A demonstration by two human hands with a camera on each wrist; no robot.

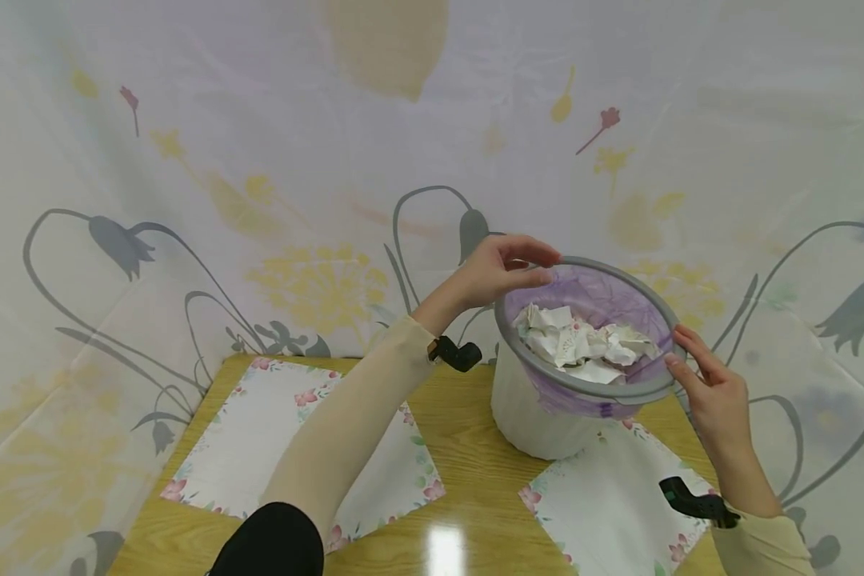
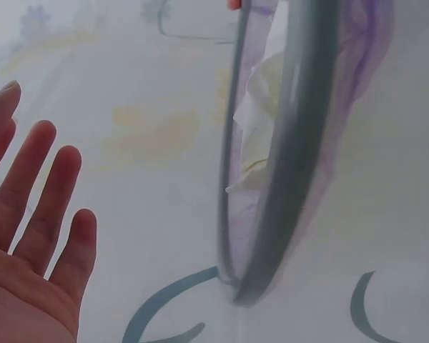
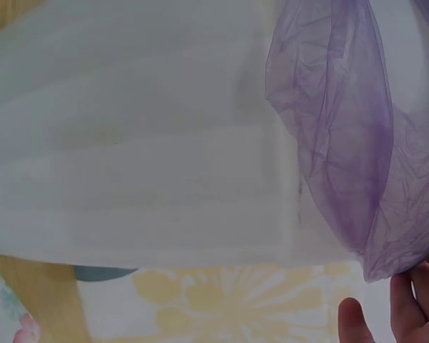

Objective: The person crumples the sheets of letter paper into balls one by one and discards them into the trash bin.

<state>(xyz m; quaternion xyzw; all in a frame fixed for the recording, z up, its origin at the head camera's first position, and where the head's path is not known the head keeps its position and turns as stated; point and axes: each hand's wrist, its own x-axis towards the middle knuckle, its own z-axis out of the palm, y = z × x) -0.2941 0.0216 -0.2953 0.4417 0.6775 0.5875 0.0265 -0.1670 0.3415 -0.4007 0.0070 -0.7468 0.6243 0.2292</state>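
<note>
A white trash can [image 1: 522,408] stands on the table, lined with a purple plastic bag [image 1: 612,292]. Crumpled white paper [image 1: 576,340] lies in the bag. Around the bag's mouth runs a grey ring [image 1: 605,390], tilted above the can. My right hand [image 1: 720,396] pinches the ring's right side between thumb and fingers; in the right wrist view its fingertips meet the bag's edge. At the ring's far left edge is my left hand [image 1: 504,268], its fingers extended. The left wrist view shows that hand [image 2: 36,236] with fingers spread, apart from the ring.
Two white sheets with flowered borders lie on the wooden table [image 1: 468,448]: a left sheet [image 1: 259,432], partly under my left forearm, and a right sheet [image 1: 605,504] in front of the can. A flower-printed curtain [image 1: 317,144] hangs behind and at both sides.
</note>
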